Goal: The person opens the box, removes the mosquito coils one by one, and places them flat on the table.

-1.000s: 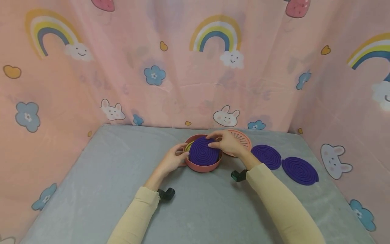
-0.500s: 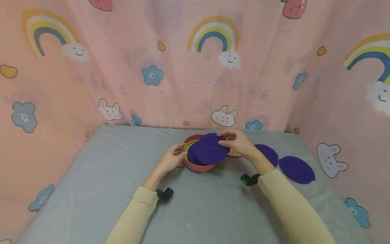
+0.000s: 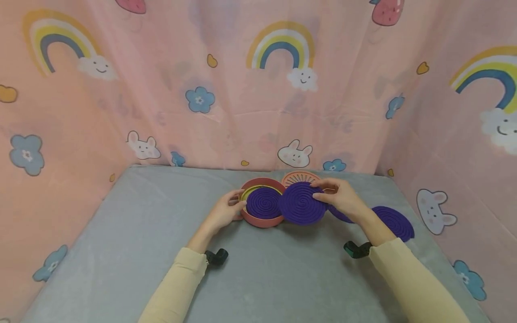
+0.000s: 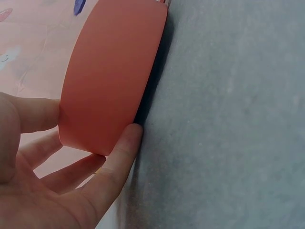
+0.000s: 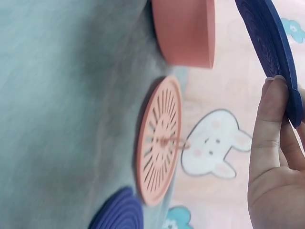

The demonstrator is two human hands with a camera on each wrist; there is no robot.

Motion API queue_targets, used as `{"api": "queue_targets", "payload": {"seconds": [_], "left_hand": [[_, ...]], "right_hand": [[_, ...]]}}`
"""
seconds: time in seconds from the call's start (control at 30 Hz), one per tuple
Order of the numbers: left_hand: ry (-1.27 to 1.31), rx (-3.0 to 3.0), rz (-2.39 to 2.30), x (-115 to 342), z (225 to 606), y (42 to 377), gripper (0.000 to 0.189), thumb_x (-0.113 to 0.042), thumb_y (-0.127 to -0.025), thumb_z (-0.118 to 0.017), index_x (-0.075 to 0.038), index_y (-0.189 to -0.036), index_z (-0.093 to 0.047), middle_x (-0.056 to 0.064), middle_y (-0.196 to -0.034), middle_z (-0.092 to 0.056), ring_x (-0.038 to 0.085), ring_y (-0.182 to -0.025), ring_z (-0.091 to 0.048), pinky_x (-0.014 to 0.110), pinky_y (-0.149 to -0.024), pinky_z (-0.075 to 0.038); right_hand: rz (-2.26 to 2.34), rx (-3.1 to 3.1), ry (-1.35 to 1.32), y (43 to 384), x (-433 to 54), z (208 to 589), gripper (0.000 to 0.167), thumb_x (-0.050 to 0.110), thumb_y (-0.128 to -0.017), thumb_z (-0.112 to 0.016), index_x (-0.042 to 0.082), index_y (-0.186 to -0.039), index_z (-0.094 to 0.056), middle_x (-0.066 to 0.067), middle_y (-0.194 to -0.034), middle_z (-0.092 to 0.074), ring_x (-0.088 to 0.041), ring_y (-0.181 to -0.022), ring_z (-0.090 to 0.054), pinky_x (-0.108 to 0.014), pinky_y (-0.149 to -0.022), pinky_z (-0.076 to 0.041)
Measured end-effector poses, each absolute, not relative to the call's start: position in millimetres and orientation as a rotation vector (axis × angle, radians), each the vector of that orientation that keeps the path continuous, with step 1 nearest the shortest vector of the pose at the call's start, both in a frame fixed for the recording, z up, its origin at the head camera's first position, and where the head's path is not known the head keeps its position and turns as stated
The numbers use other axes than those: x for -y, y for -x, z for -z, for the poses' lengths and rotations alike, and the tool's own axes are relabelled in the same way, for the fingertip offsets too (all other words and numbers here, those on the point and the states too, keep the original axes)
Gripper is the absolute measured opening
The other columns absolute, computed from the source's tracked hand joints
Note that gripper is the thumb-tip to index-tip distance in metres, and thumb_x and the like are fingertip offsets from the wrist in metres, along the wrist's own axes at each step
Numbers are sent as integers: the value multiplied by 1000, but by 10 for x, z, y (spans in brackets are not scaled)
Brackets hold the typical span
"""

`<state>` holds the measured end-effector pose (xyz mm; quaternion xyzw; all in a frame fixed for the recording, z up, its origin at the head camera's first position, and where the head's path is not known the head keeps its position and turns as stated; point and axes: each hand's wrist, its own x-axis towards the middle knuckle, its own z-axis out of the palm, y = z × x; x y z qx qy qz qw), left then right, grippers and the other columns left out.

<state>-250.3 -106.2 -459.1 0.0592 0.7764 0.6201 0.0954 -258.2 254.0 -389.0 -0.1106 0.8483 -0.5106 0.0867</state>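
Observation:
In the head view my left hand [image 3: 225, 210] grips the side of a round salmon-pink box [image 3: 264, 223], thumb and fingers spread about its wall [image 4: 112, 71]. One purple spiral mosquito coil [image 3: 264, 203] lies in the box, over a yellow ring-like piece [image 3: 247, 193]. My right hand [image 3: 341, 197] pinches another purple coil [image 3: 302, 204] by its right edge. That coil is raised above the table, just right of the box, and overlaps its rim in the head view. The right wrist view shows it nearly edge-on between thumb and fingers [image 5: 276, 102].
Behind the held coil lies a pink slotted lid [image 3: 298, 176], with a small post at its centre in the right wrist view. Two more purple coils lie to the right, one [image 3: 393, 223] farther out, the other [image 3: 340, 214] partly behind my right hand. A grey cloth [image 3: 258, 278] covers the table.
My right hand has lifted the purple coil from the box and carried it right, uncovering the coil beneath. My left hand has stayed at the box.

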Motion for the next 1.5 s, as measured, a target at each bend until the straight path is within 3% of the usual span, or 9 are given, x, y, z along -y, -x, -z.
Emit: {"api": "queue_targets", "payload": {"seconds": [0.2,0.3,0.43,0.57,0.8,0.9,1.2,1.37,1.5], "left_hand": [[-165,-2307,-1837,1061,4575,2490,49,-17,-103,-63,-11,-149,-50,21,-149,-45,37,-133,-52,36,-80,-62],[-161,-2305,-1834,1059,4565,2485,49,-17,-103,-63,-11,-149,-50,21,-149,-45,36,-133,-53,36,-81,-62],[-164,-2304,-1833,1057,4566,2486,48,-16,-103,-62,-10,-150,-50,21,-149,-45,37,-133,-52,37,-81,-62],[-162,-2313,-1830,1056,4570,2488,48,-17,-103,-62,-11,-150,-50,21,-149,-45,37,-133,-52,36,-81,-62],[-156,-2309,-1833,1051,4570,2489,49,-18,-103,-63,-11,-150,-50,21,-150,-45,37,-132,-53,35,-82,-62],[-154,-2308,-1830,1051,4569,2486,49,-18,-103,-63,-11,-150,-50,20,-150,-45,36,-132,-54,36,-82,-62],[-154,-2319,-1829,1050,4564,2477,48,-18,-103,-62,-11,-150,-50,21,-150,-45,36,-131,-54,36,-82,-62],[-141,-2322,-1821,1046,4550,2471,48,-18,-103,-62,-11,-149,-50,20,-150,-45,36,-132,-53,35,-82,-62],[-140,-2326,-1815,1047,4551,2473,48,-19,-103,-62,-11,-150,-50,20,-150,-45,36,-132,-53,35,-82,-62]], "right_hand": [[1477,-2559,307,2465,-2777,3908,44,24,-97,-73,4,-135,-62,-19,-146,-52,-42,-143,-37,-65,-116,-29],[1459,-2575,284,2406,-2896,3950,44,25,-97,-72,3,-135,-62,-19,-145,-53,-41,-139,-43,-61,-113,-36],[1427,-2596,253,2312,-3053,4027,45,26,-99,-70,3,-136,-61,-19,-145,-53,-38,-131,-51,-43,-101,-51],[1400,-2613,215,2235,-3178,4096,45,27,-99,-69,2,-136,-61,-21,-146,-51,-36,-128,-51,-27,-91,-52],[1320,-2646,169,2144,-3334,4200,47,29,-98,-71,1,-135,-62,-24,-146,-50,-48,-137,-42,-60,-108,-42],[1293,-2644,155,2125,-3368,4258,48,31,-96,-72,3,-134,-63,-24,-146,-49,-50,-138,-38,-66,-109,-37],[1154,-2685,206,2181,-3327,4378,37,25,-97,-71,6,-129,-66,-22,-138,-55,-42,-127,-49,-57,-99,-46],[1092,-2690,247,2195,-3324,4378,32,16,-99,-67,4,-129,-65,-21,-124,-63,-33,-106,-58,-38,-76,-53],[1119,-2682,241,2188,-3344,4345,32,10,-101,-63,0,-131,-62,-18,-114,-66,-26,-89,-60,-34,-67,-54]]}}
